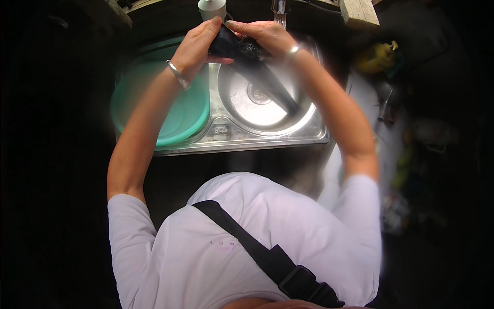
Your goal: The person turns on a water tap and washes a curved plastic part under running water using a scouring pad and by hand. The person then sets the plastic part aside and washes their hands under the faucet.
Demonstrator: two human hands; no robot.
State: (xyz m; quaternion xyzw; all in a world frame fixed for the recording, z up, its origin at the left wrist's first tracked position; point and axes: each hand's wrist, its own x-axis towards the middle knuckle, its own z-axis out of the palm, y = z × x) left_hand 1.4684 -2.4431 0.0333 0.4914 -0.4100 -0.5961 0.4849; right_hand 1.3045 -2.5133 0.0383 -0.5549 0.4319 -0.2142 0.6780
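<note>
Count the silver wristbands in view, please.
2: a silver wristband just behind the left hand, which grips the long black item, and a second wristband, washed out by glare, just behind the right hand. The dark surroundings could hide others.

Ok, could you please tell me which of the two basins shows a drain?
The metal basin on the right: its drain shows near the black item. The left basin is green, with no drain visible.

Head-worn view, close, forward and down over sink (pixel 267 140)
</note>
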